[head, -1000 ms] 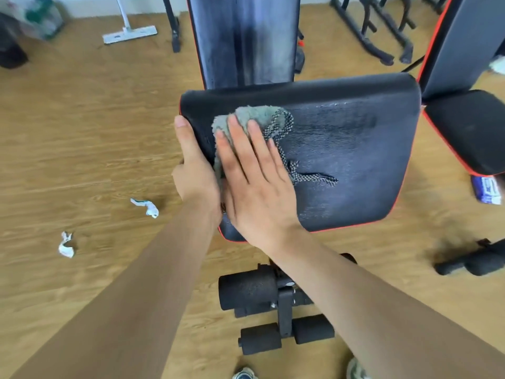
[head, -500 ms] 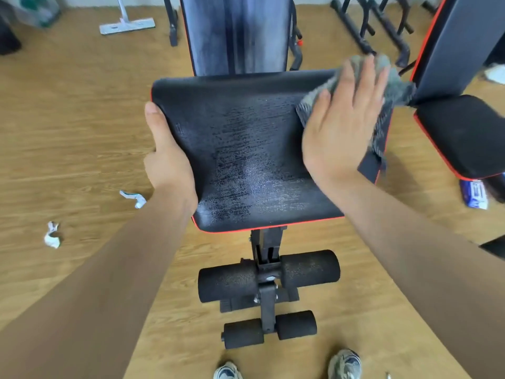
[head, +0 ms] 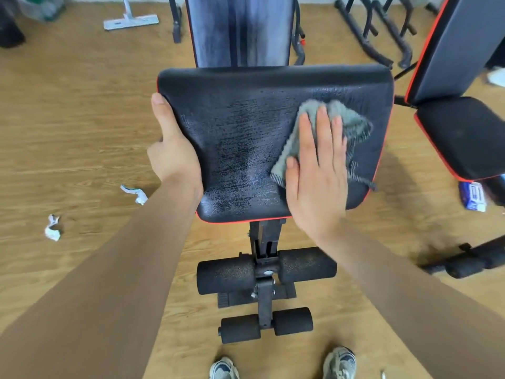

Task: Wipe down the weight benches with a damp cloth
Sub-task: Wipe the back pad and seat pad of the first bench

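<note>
Black red-piped bench seat [head: 240, 127] mid-wipe: my flat-fingered right hand [head: 319, 173] presses grey terry cloth [head: 352, 124]; left hand [head: 172, 154] clasps its left edge. Next, I judge, the right edge.

Left grip [head: 175, 157] curls (thumb pointing forward), right grip [head: 318, 170] lies flat, fingers straight.

Wooden plank floor [head: 68, 119] seen from above. 2 crumpled white paper scraps lie at left, one nearer the middle [head: 135, 194], the other nearer and further left [head: 52, 231]. A flat white mop head [head: 131, 21] rests far left of centre. A dark object [head: 11, 31] and a clear plastic bag [head: 43, 8] occupy the far-left corner. Black tubular frames [head: 377, 31] stand far right. A blue-and-white packet [head: 474, 196] lies at the right edge. 2 sneakers, left [head: 224, 369] and right [head: 340, 362], show at the near edge.
</note>
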